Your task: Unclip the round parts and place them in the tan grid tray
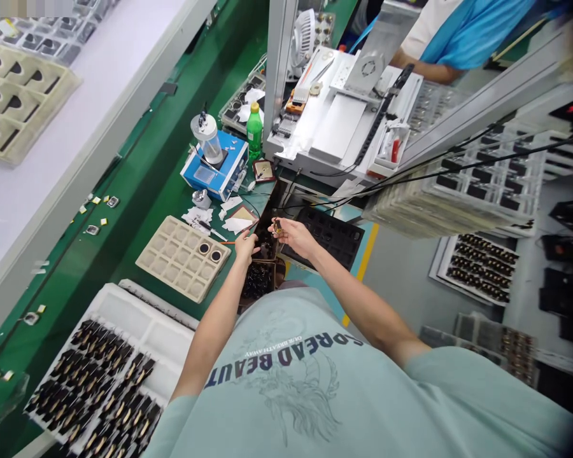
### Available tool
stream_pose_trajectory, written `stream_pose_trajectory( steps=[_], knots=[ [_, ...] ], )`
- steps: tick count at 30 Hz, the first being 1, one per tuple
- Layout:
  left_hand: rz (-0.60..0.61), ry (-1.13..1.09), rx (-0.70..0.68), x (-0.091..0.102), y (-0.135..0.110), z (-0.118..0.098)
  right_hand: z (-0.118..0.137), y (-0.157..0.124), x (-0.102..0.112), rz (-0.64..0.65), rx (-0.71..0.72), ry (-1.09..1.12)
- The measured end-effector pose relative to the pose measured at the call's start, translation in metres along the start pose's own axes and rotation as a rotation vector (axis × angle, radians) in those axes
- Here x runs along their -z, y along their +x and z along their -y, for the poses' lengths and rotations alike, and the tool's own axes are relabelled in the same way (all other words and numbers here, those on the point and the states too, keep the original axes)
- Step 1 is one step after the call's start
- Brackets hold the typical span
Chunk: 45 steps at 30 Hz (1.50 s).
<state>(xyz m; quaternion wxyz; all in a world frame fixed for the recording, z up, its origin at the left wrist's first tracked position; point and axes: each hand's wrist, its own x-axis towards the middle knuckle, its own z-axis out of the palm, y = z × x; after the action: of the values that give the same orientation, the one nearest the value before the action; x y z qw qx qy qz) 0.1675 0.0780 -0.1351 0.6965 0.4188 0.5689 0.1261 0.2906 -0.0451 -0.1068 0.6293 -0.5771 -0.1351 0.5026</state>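
My right hand (296,236) is raised in front of my body, its fingertips pinched on a small dark and gold-coloured part (277,226). The part's exact kind is too small to tell. To its left, my left hand (244,245) hovers at the green table's edge, fingers loosely bent and apart. A thin orange stick (228,242) shows beside it; whether the hand touches it is unclear. Below both hands sits a box of small black parts (258,280). Left of my left hand lies a beige tray (169,254) of round pockets, with two black round pieces (210,252) in it.
A blue machine (214,166) and a green bottle (254,130) stand at the back. White trays of black parts (100,381) lie front left. At right are a black tray (327,235) and stacked clear trays (458,191). A co-worker's arm (430,69) is beyond the metal frame.
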Motion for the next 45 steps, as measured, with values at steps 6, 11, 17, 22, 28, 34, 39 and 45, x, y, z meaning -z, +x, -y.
stream_pose_trajectory(
  steps=[6,11,17,22,28,34,39,45],
  knots=[
    [0.037,-0.112,0.008,0.043,-0.058,0.000,0.000,-0.009,-0.020,0.138,-0.050,0.060],
    [-0.037,-0.246,0.054,0.104,-0.127,0.041,-0.025,0.003,-0.077,0.328,-0.117,-0.133],
    [-0.202,-0.527,0.093,0.168,-0.183,0.098,-0.048,0.057,-0.194,0.439,0.054,-0.884],
    [-0.281,-0.669,0.042,0.204,-0.211,0.123,-0.060,0.096,-0.262,0.351,0.224,-1.709],
    [-0.302,-0.759,-0.004,0.224,-0.222,0.138,-0.079,0.101,-0.279,0.401,0.300,-1.952],
    [-0.329,-0.818,-0.012,0.234,-0.224,0.143,-0.092,0.087,-0.277,0.319,0.244,-1.818],
    [-0.361,-0.852,-0.043,0.240,-0.221,0.142,-0.096,0.069,-0.265,0.215,0.219,-1.552],
    [-0.445,-0.874,-0.230,0.237,-0.206,0.109,-0.085,0.029,-0.258,0.216,0.253,-1.037]
  ],
)
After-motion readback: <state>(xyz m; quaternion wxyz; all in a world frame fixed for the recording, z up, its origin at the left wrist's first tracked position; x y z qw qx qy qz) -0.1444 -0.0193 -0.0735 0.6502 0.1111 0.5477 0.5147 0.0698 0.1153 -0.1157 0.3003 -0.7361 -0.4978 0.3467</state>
